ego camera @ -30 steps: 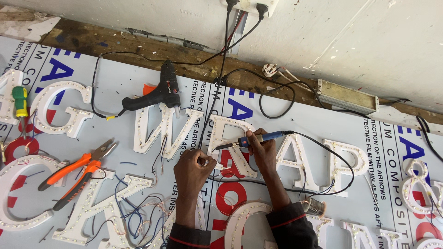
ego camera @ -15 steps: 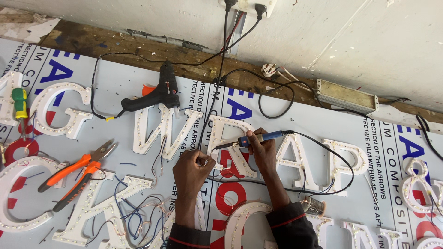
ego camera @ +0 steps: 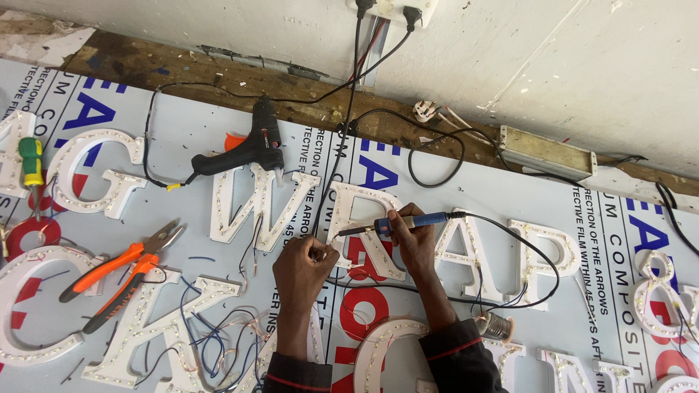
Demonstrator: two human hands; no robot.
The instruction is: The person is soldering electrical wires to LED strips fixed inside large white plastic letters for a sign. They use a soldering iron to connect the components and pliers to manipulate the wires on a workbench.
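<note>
My right hand [ego camera: 413, 241] grips a blue-handled soldering iron [ego camera: 408, 221], its tip pointing left onto the left side of a white sign letter [ego camera: 368, 225] studded with small lights. My left hand [ego camera: 302, 273] is closed just left of that letter's lower edge, fingertips pinching something thin there; what it pinches is too small to tell. The iron's black cord [ego camera: 535, 255] loops off to the right over the neighbouring letters. All lies on a printed pale-blue panel [ego camera: 189, 135].
A black glue gun [ego camera: 244, 149] rests above the letter to the left. Orange-handled pliers [ego camera: 120, 269] lie at left, a green-and-yellow screwdriver [ego camera: 31, 164] at far left. A solder spool [ego camera: 496, 326] sits right of my forearm. Loose blue and white wires [ego camera: 211, 327] tangle lower left. A metal power supply box [ego camera: 546, 151] lies by the wall.
My left hand has edged slightly toward the letter. The right hand and the iron stay in the same place.
</note>
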